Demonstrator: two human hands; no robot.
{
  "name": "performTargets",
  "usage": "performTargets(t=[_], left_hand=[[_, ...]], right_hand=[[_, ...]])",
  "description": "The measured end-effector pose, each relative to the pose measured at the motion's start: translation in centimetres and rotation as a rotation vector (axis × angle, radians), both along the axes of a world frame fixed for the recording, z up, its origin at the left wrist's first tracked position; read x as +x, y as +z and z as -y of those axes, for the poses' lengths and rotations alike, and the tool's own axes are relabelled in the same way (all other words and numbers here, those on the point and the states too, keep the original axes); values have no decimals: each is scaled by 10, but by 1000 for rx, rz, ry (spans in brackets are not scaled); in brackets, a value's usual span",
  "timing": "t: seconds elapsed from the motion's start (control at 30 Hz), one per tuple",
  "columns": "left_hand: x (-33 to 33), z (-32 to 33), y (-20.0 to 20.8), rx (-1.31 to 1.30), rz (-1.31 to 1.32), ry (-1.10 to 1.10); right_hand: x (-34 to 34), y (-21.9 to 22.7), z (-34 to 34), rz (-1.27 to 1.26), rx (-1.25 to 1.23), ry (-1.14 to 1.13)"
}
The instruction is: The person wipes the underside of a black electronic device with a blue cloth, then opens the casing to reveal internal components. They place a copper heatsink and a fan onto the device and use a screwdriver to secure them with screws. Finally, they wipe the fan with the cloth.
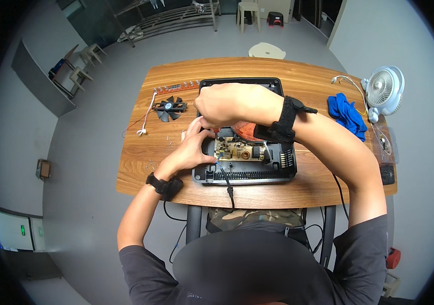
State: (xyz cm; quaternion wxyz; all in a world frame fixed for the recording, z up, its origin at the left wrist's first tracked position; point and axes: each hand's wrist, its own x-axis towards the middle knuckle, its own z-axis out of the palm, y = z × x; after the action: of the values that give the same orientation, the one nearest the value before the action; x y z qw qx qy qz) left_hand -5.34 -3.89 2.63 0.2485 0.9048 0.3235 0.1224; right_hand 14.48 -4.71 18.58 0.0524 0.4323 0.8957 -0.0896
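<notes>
An opened black induction cooker housing lies on the table in front of me. Inside it sit a tan circuit board and, partly covered by my right arm, a round copper coil. My right hand is closed in a fist above the board's left end. A short red piece with a thin shaft, apparently a screwdriver, shows below that fist; most of it is hidden. My left hand rests at the housing's left edge, thumb and fingers spread beside the board. Blue wires and a black power cord run near its thumb.
Left of the housing lie a black fan, a red control strip, a white connector and small screws. On the right are a blue cloth, a white desk fan and a clear container.
</notes>
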Motion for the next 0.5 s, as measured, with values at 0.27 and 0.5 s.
performTargets(t=[0.27, 0.5], left_hand=[[-3, -3, -6, -18, -7, 0], [0, 0, -2, 51, 2, -8]], right_hand=[[13, 15, 11, -20, 36, 90], [7, 1, 6, -13, 35, -41]])
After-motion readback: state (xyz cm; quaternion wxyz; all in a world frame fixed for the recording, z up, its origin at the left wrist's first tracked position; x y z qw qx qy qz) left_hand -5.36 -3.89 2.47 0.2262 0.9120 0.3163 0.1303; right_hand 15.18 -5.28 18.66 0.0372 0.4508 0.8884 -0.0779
